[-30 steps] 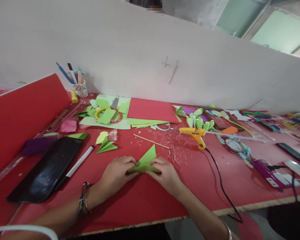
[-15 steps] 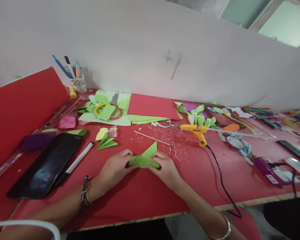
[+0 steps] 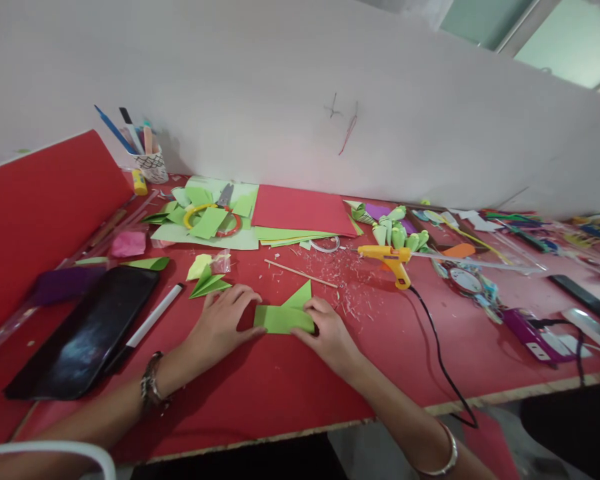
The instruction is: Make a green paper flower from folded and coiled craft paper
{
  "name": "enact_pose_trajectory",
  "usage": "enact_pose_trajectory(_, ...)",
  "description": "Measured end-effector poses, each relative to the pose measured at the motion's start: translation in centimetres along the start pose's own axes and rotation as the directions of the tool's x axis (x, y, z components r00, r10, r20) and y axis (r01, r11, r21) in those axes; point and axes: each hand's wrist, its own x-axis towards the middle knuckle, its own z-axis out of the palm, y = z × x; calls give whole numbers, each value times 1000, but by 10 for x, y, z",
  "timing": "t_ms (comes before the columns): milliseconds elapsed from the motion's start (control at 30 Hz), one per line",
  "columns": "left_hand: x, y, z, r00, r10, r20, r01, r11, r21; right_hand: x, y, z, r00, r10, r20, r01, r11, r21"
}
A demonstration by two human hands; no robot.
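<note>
A green paper piece (image 3: 283,319) lies on the red tabletop between my hands, its lower part a flat strip and a pointed corner rising at the upper right. My right hand (image 3: 329,333) grips the strip's right end, thumb in front and fingers behind. My left hand (image 3: 225,321) is at the left end with fingers and thumb spread apart. Its thumb tip touches the lower left corner of the paper. Just beyond my left fingers sits a folded green paper leaf (image 3: 209,283). A thin wooden stick (image 3: 300,273) lies behind the paper.
Scissors (image 3: 213,217) rest on green paper scraps. To the right is a yellow glue gun (image 3: 387,257) with a black cord. A black pouch (image 3: 85,333) and a marker (image 3: 153,317) lie left. Red paper (image 3: 303,210) and a pen cup (image 3: 153,165) stand at the back.
My left hand has loosened from the paper's left end and spread its fingers, shifting slightly left. The strip, curved before, now lies flatter. My right hand keeps its hold.
</note>
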Motion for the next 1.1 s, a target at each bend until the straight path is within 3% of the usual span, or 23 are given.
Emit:
enact_pose_trajectory(333,7,-3,-11,988,106,115,-117,989,86,1,-17,0,998,35,-57,-43,989,-145)
enact_pose_trajectory(533,5,-2,-9,963,242,115,-256,958,129,3,-27,5,989,112,-101,-131,970,-205)
enact_pose_trajectory(600,6,-1,-9,944,306,126,-321,938,133,4,-29,7,984,126,-122,-149,967,-204)
enact_pose_trajectory(800,12,1,-14,828,499,256,-525,850,39,3,-27,9,982,132,-134,-153,975,-163)
enact_pose_trajectory(1100,10,-7,-10,852,478,213,-497,866,47,-8,-16,-6,972,180,-150,-206,961,-183)
